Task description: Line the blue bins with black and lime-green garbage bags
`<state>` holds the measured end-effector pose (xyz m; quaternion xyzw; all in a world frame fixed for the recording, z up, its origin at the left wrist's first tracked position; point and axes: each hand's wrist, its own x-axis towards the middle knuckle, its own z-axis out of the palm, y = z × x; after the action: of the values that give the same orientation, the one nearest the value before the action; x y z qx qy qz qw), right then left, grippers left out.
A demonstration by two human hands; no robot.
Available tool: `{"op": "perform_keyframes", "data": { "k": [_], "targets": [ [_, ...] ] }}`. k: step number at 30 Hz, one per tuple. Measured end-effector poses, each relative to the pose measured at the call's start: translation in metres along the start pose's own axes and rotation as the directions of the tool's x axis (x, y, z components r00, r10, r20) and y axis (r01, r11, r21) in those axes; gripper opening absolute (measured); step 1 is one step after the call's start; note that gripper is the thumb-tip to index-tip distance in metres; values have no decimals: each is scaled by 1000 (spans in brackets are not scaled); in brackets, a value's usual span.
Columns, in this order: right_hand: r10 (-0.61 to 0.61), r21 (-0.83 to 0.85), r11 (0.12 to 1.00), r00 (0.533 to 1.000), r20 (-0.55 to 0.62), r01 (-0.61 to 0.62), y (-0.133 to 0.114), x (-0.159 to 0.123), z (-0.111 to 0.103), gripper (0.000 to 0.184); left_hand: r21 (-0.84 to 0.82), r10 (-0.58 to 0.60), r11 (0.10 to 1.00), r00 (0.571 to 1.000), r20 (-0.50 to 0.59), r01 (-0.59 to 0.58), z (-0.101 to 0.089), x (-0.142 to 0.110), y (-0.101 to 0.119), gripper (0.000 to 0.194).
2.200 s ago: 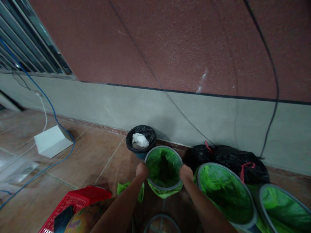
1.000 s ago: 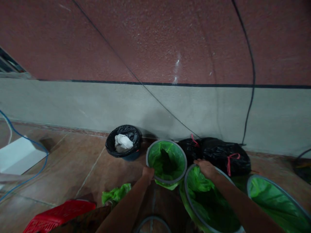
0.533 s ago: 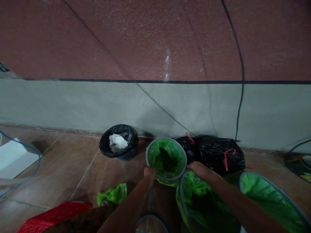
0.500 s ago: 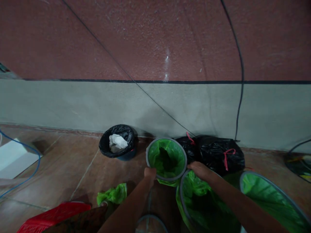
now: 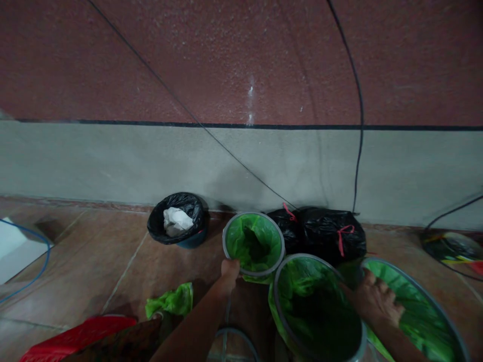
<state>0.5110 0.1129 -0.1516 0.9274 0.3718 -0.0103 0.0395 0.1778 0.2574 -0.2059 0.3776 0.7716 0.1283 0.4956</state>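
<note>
My left hand grips the grey rim of a small bin lined with a green bag. Over the gap between two larger bins, my right hand is open, fingers apart, and appears to hold nothing. The middle bin has a grey rim and a green liner, dark inside. On the right, a wider bin also has a green liner, partly hidden behind my right hand and forearm. Whether that hand touches either rim, I cannot tell.
A bin with a black bag holds crumpled white paper. Tied black bags rest against the wall. A green bag, red plastic item, white box, blue cable and coiled black cable are around.
My right hand has left the rim area between the small and middle bins and moved right, opening up. My left hand stays on the small bin's rim. The view has shifted slightly.
</note>
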Motion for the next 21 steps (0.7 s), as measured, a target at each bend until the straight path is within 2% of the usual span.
{"op": "perform_keyframes", "data": {
  "k": [2, 5, 8, 11, 16, 19, 21],
  "targets": [
    [-12, 14, 1000, 995, 102, 11, 18, -13, 18, 81, -77, -32, 996, 999, 18, 34, 2, -4, 2, 26],
    [-185, 20, 983, 974, 129, 184, 27, -22, 35, 64, -158, -67, 985, 997, 40, 72, 3, -7, 3, 25],
    [-278, 48, 960, 929, 243, 275, 27, -10, 35, 56, -195, -90, 976, 995, 43, 97, 4, -10, 4, 23],
    [-325, 109, 946, 884, 336, 306, 26, 10, 29, 47, -205, -97, 974, 995, 32, 102, 3, -14, 5, 21],
    [-329, 90, 944, 893, 306, 317, 37, 28, 35, 42, -176, -90, 980, 996, 5, 89, 1, -29, 0, 19],
    [-368, 79, 930, 898, 243, 360, 60, 39, 43, 47, -136, -58, 989, 998, 14, 59, 9, -39, -5, 12],
    [-377, 86, 926, 908, 183, 368, 81, 53, 47, 48, -81, -10, 997, 998, 60, 15, 20, -44, -7, 9]
  ]
}}
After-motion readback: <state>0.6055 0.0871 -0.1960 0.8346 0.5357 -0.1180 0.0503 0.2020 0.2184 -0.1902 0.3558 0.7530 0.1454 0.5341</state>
